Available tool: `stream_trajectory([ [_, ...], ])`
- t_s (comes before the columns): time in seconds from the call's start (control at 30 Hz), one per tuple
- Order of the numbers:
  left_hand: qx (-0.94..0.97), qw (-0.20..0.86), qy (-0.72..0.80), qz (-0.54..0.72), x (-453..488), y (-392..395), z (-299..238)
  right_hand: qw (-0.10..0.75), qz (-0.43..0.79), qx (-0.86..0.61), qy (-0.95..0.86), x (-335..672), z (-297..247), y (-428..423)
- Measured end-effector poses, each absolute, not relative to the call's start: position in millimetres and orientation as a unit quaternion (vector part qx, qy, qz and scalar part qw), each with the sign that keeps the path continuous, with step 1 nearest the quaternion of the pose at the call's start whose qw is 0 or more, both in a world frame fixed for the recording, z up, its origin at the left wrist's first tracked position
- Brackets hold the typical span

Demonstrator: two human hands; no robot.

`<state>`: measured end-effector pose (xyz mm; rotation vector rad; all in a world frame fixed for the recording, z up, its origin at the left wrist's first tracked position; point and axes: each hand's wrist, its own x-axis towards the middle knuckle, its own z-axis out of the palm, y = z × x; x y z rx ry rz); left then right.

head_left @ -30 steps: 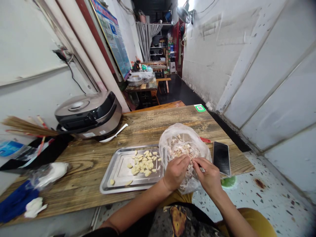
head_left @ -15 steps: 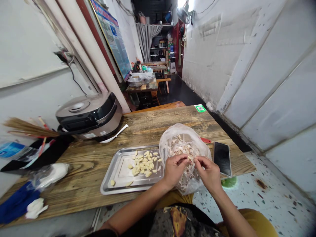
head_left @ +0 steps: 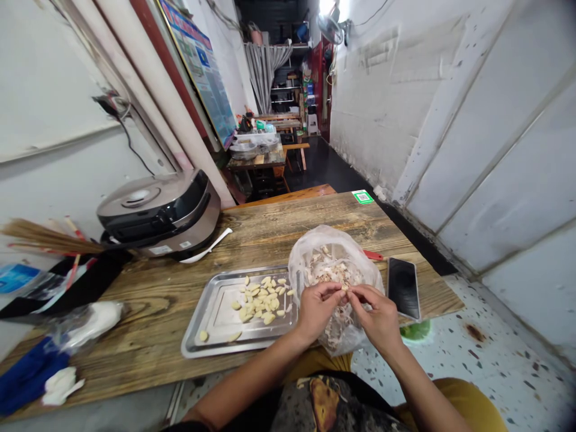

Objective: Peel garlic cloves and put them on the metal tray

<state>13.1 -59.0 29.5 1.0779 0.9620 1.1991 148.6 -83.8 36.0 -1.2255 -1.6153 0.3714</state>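
Over a clear plastic bag (head_left: 299, 258) full of papery garlic skins (head_left: 335, 270), my two hands meet at the fingertips. My left hand (head_left: 317, 311) pinches a small pale garlic clove (head_left: 344, 288) between thumb and forefinger. The fingers of my right hand (head_left: 377, 318) are closed on the clove's other side. Much of the clove is hidden by the fingertips. Just left of the bag, a metal tray (head_left: 194, 327) carries several peeled garlic cloves (head_left: 261, 300), mostly heaped toward its right half.
A phone (head_left: 403, 288) and a red handle (head_left: 372, 255) lie right of the bag. Behind the tray are a white spoon (head_left: 209, 247) and a rice cooker (head_left: 162, 210). A blue cloth (head_left: 33, 375) and crumpled tissue (head_left: 62, 385) rest at the left, on the wooden table (head_left: 148, 324).
My right fingertips have moved left to meet my left ones at the clove; a small gap showed between them before. The view has shifted slightly.
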Motion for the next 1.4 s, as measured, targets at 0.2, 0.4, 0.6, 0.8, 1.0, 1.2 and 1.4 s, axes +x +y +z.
stream_trajectory([
  [0.2, 0.431, 0.644, 0.406, 0.485, 13.6, -58.9, 29.8, 0.498, 0.134, -0.527, -0.676, 150.0, 35.5, -82.1],
  [0.4, 0.359, 0.707, 0.383, 0.473, 11.5, -56.7, 37.5, 0.487, 0.211, -0.588, -0.610, 156.5, 20.1, -76.0],
  [0.6, 0.346, 0.712, 0.373, 0.483, 11.2, -53.7, 34.7, 0.489, 0.259, -0.605, -0.573, 159.8, 20.3, -77.3],
  [0.8, 0.361, 0.685, 0.384, 0.502, 14.3, -52.3, 34.6, 0.490, 0.221, -0.517, -0.666, 154.0, 24.8, -77.9],
  [1.0, 0.415, 0.646, 0.406, 0.496, 13.0, -52.7, 34.4, 0.454, 0.128, -0.509, -0.720, 151.9, 21.3, -80.9],
  [1.2, 0.454, 0.640, 0.403, 0.470, 12.0, -52.2, 31.8, 0.437, 0.139, -0.520, -0.720, 153.2, 25.8, -81.0],
  [1.4, 0.489, 0.635, 0.392, 0.450, 7.8, -48.3, 21.7, 0.455, 0.197, -0.557, -0.667, 150.6, 20.8, -75.7],
])
